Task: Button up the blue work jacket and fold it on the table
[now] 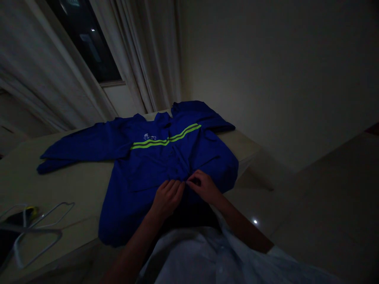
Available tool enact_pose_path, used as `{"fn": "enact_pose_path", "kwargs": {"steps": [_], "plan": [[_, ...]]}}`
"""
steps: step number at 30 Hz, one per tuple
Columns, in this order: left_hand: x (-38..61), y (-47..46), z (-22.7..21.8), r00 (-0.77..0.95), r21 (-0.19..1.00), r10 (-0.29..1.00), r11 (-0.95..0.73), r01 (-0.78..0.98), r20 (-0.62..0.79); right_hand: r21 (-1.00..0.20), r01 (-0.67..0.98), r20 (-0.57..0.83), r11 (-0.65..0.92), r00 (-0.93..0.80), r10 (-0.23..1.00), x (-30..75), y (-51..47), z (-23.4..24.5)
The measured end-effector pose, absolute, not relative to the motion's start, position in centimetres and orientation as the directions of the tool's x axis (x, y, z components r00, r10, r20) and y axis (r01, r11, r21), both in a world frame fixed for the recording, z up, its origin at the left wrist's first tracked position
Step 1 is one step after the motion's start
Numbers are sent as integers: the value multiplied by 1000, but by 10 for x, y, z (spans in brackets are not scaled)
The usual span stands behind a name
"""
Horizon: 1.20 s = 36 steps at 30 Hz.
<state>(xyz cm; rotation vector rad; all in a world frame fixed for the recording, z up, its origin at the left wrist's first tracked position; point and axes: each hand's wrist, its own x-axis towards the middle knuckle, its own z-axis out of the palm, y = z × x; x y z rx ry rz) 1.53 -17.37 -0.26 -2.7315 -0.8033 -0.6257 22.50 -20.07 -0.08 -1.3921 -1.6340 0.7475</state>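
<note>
Lying flat at the centre of the frame on a pale beige table (74,185), the royal-blue cloth jacket (154,157) shows two neon-yellow stripes across its chest and a small white emblem; one long sleeve stretches toward the left edge. White wire hangers (38,228) rest at lower left. At lower centre, the left hand (167,197) and right hand (204,186) meet, fingers curled shut, pinching the jacket's front opening.

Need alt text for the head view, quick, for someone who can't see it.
Both hands, left hand and right hand, pinch the front of a blue jacket with yellow-green stripes, spread flat on a pale table in a dim room. Wire hangers lie at the table's left edge.
</note>
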Motion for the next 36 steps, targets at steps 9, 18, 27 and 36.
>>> {"fn": "enact_pose_path", "kwargs": {"steps": [9, 18, 27, 36], "plan": [[18, -173, 1, 751, -100, 566, -772, 627, 339, -854, 468, 230, 226, -49, 972, 225, -200, 1], [25, -174, 5, 665, -64, 619, -711, 701, 418, -750, 606, 328, 265, -6, 945, 217, -206, 10], [27, -178, -6, 578, 54, 682, -666, 744, 447, -735, 632, 314, 246, -4, 950, 216, -207, 9], [22, -177, -13, 622, 28, 602, -730, 683, 501, -822, 521, 262, 229, -11, 965, 213, -206, 4]]}}
